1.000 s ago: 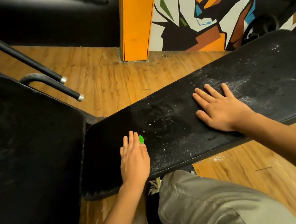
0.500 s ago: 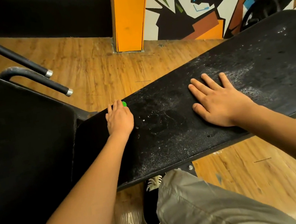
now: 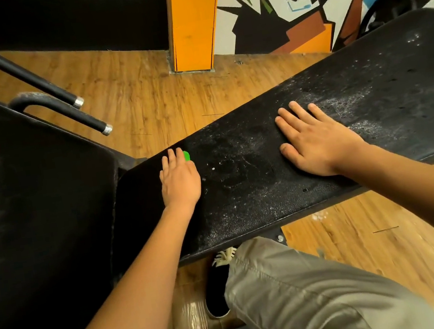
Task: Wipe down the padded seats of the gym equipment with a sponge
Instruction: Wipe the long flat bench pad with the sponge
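Change: the left hand point(image 3: 180, 180) had slid the green sponge point(image 3: 186, 156) from the near edge of the padded seat point(image 3: 244, 202) up to its far edge; the right hand point(image 3: 317, 142) had stayed put.
Left hand: palm down, its fingers point(image 3: 172, 157) nearly straight and close together, pressing the sponge flat, not curled round it.
Sponge: mostly hidden under those fingers, with a green corner showing at their right side.
Right hand: flat on the seat's white-speckled part, fingers straight and spread, holding nothing, well apart from the left.
Surroundings: a second black pad point(image 3: 32, 207) on the left, two black bars point(image 3: 55, 84) beyond it, and a wooden floor point(image 3: 157, 102).
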Demonstrator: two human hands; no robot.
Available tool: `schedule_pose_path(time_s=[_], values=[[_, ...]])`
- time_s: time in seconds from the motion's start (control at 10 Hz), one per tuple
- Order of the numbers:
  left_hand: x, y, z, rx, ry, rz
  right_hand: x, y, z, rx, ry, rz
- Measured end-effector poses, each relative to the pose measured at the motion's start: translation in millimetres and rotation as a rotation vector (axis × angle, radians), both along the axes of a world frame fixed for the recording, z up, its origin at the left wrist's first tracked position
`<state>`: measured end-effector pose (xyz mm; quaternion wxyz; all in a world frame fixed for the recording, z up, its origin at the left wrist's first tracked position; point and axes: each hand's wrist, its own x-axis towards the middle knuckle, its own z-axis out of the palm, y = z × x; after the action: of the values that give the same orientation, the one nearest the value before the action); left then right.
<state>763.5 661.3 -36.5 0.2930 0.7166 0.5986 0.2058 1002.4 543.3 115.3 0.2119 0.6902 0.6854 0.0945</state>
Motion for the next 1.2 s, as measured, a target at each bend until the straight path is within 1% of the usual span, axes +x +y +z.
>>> schedule_pose_path(time_s=[0.1,0.2,0.3,0.4,0.5,0.6,1.0,1.2], values=[[-13,-34,3,-0.007,-0.037,-0.044,-1,1,0,-0.003,-0.003,-0.002],[-32,-55,2,-0.02,-0.068,-0.144,-1,1,1,-0.011,-0.004,-0.01],[-39,-47,2,0.001,-0.037,-0.203,-3,2,1,-0.012,-0.006,-0.014],[-30,-34,2,0.041,-0.029,-0.187,-5,2,2,-0.008,0.001,-0.019],[-22,-25,1,0.04,-0.042,-0.144,-5,2,2,-0.012,0.004,-0.025],[-24,-30,-1,0.03,-0.05,-0.144,-6,3,2,-0.011,0.002,-0.029],[-46,-115,-14,0.069,-0.101,-0.129,-6,4,-1,-0.01,-0.006,-0.035],[-39,-94,-12,0.057,-0.096,-0.12,-7,5,0,-0.003,0.002,-0.027]])
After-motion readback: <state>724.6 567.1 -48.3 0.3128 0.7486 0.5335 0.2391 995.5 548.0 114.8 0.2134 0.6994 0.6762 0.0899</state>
